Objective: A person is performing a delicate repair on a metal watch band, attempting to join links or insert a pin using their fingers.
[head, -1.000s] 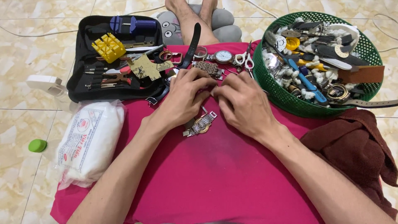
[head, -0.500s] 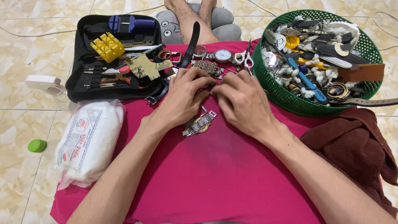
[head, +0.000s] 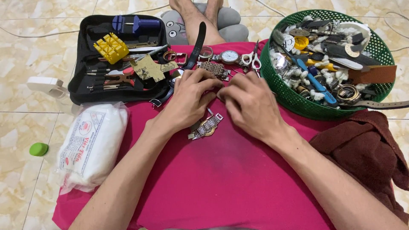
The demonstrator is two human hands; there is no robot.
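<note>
Fingers of the left hand (head: 189, 99) and right hand (head: 251, 102) press together, tips meeting over something too small to make out, just above a metal watch (head: 206, 126) lying on the pink cloth (head: 221, 179). A green basket (head: 298, 100) holds watch parts, straps and cotton; a black tool case (head: 91, 91) holds tools. Since a second ago, both hands have barely shifted.

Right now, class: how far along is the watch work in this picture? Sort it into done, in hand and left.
Done: the tool case lies open, and a metal-band watch rests on the pink cloth. In hand: the left hand and right hand meet fingertip to fingertip over something too small to make out. Left: the green basket holds many watches and parts.
</note>
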